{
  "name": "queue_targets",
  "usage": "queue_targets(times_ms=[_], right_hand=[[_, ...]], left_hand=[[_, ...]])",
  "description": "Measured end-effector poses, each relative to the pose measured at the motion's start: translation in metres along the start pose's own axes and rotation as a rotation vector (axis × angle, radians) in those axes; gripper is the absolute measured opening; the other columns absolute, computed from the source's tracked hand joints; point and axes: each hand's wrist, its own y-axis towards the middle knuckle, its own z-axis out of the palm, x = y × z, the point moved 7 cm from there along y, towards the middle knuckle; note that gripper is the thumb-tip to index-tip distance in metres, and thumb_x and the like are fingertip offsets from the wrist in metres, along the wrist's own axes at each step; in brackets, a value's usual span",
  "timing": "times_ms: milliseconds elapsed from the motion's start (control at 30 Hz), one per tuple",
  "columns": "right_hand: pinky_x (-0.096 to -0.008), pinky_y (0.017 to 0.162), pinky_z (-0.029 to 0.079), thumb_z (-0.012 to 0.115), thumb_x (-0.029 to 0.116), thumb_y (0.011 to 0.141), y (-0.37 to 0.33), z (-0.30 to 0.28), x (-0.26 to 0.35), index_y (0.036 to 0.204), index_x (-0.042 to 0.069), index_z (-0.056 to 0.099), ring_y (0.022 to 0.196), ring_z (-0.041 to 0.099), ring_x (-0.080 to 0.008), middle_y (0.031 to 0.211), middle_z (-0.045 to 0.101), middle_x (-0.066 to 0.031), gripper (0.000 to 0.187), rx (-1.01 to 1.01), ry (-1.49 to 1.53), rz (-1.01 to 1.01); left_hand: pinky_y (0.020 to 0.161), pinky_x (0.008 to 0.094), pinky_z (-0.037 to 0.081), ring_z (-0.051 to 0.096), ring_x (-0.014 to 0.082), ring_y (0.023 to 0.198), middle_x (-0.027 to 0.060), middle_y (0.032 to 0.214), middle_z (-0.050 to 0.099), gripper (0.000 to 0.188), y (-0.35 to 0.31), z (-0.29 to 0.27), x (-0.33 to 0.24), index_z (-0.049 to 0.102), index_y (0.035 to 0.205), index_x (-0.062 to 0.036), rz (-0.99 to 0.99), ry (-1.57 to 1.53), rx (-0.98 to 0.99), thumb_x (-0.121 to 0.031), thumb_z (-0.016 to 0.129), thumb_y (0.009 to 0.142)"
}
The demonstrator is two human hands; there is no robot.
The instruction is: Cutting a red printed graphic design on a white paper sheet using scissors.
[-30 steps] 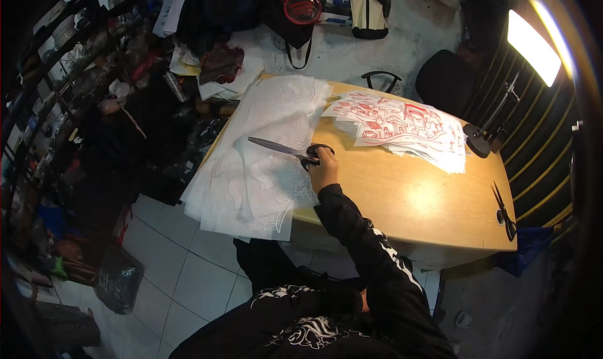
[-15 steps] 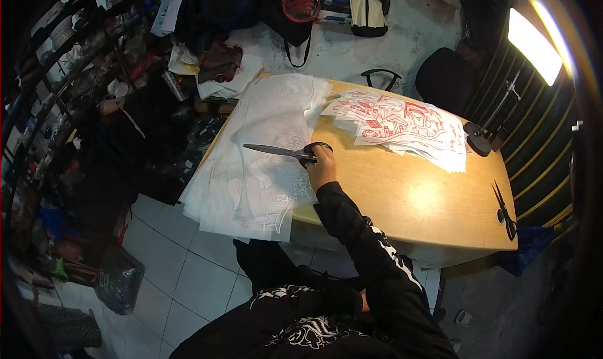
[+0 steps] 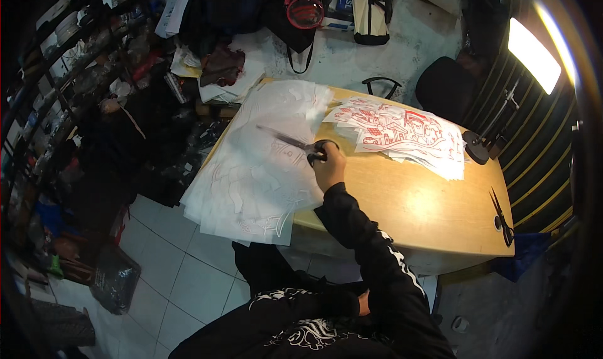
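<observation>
Black-handled scissors [image 3: 299,143] jut leftward from the right fingers [image 3: 334,156], curled around their handle end.

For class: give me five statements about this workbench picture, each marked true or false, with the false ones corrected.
1. The right hand holds a pair of scissors. True.
2. The held scissors' blades point to the picture's right. False: they point left, over the whitish sheets.
3. The red-printed sheets lie left of the whitish sheets. False: they lie to the right.
4. Second scissors lie near the right end of the wooden table. True.
5. The lamp is off. False: it is lit.
</observation>
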Motion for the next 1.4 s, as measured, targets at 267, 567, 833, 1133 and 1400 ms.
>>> queue_targets(times_ms=[267, 567, 833, 1133, 1400], right_hand=[[-0.0239, 0.061, 0.046, 0.061, -0.009, 0.064, 0.080, -0.089, 0.100, 0.081, -0.001, 0.056, 0.066, 0.058, -0.0115, 0.079, 0.064, -0.0074, 0.021, 0.009, -0.051, -0.253], [-0.0202, 0.060, 0.044, 0.059, -0.014, 0.061, 0.104, -0.156, 0.156, 0.079, -0.001, 0.058, 0.066, 0.057, -0.0082, 0.080, 0.064, -0.0049, 0.022, 0.023, -0.086, -0.402], [-0.0346, 0.060, 0.045, 0.059, -0.010, 0.055, 0.086, -0.165, 0.132, 0.080, -0.001, 0.053, 0.068, 0.055, -0.0296, 0.074, 0.053, -0.0127, 0.027, -0.046, -0.203, -0.486], [-0.0365, 0.066, 0.049, 0.055, -0.011, 0.053, 0.042, -0.192, 0.137, 0.081, -0.003, 0.058, 0.076, 0.058, -0.0292, 0.083, 0.060, -0.0122, 0.029, 0.022, -0.262, -0.717], [-0.0362, 0.072, 0.051, 0.066, 0.004, 0.056, -0.009, -0.221, 0.107, 0.079, -0.002, 0.058, 0.087, 0.062, -0.0289, 0.089, 0.063, -0.0123, 0.024, 0.192, -0.353, -0.780]], left_hand=[[0.110, 0.0393, 0.023, 0.034, 0.0264, 0.129, 0.0093, 0.133, 0.046, 0.043, 0.017, 0.000, -0.018, 0.045, 0.130, -0.0063, 0.013, -0.044, -0.025, -0.023, 0.041, 0.090], [0.095, 0.0442, 0.034, 0.051, 0.0177, 0.088, -0.0020, 0.065, 0.056, 0.019, 0.028, 0.047, -0.051, 0.066, 0.059, -0.0085, 0.188, 0.222, -0.236, -0.019, 0.058, 0.072], [0.085, 0.0339, 0.037, 0.051, 0.0203, 0.090, 0.0025, 0.081, 0.059, 0.024, 0.036, 0.011, -0.061, 0.064, 0.095, -0.0071, 0.168, -0.463, -0.678, -0.023, 0.053, 0.080], [0.066, 0.0398, 0.049, 0.063, 0.0325, 0.076, 0.0174, 0.087, 0.064, 0.034, 0.036, 0.066, -0.042, 0.057, 0.100, -0.0013, -0.105, -0.133, 0.399, -0.032, 0.046, 0.091], [0.072, 0.0423, 0.048, 0.061, 0.0363, 0.082, 0.0212, 0.089, 0.062, 0.030, 0.001, -0.027, 0.025, 0.054, 0.098, -0.0037, -0.364, -0.763, -0.074, -0.033, 0.052, 0.090]])
